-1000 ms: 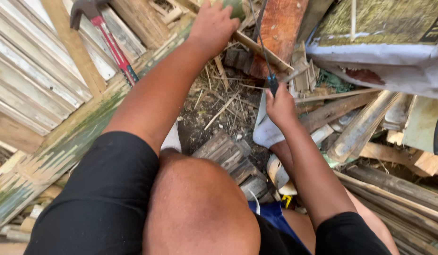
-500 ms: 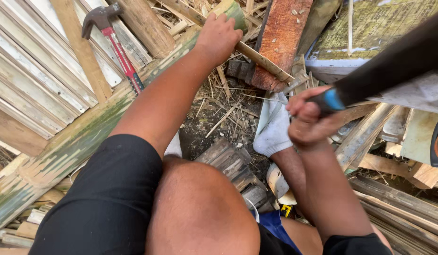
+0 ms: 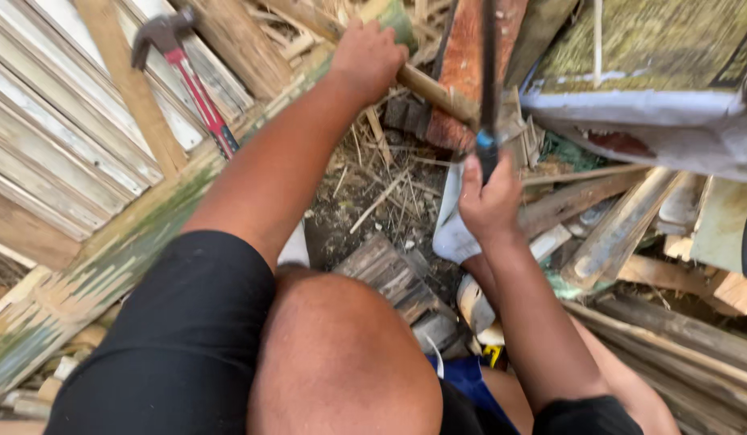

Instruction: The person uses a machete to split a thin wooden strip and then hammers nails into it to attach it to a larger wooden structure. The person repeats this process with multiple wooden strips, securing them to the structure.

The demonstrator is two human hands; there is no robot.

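Starting at your left: one stack of weathered grey-white slatted boards (image 3: 59, 137), with one pale wooden batten (image 3: 132, 89) lying across it. One claw hammer with a red shaft and dark steel head (image 3: 188, 76) rests on those boards, untouched. One long plank with flaking green paint (image 3: 91, 274) runs diagonally from the lower left up toward the top centre.

Your left hand (image 3: 365, 58), one of two in view, is closed over the upper end of that plank, fingers wrapped down, beside one thin pale wooden strip (image 3: 426, 84) slanting to the right. Below your forearm lies one patch of dark soil strewn with dry straw (image 3: 373, 193).

One reddish-brown wooden board (image 3: 462, 56) stands at top centre. Your right hand (image 3: 490, 201) is clenched tight round the blue-collared grip of one long dark metal bar (image 3: 488, 72), which stands nearly upright in front of that red board. One white cloth (image 3: 454, 234) hangs just under that fist. One mossy panel with a white edge (image 3: 655, 72) fills the upper right, above several loose grey timbers (image 3: 623, 234).

Half a second ago the bar slanted off to the upper right; it now stands nearly vertical, and your right fist sits further left. Your left hand has kept its hold.
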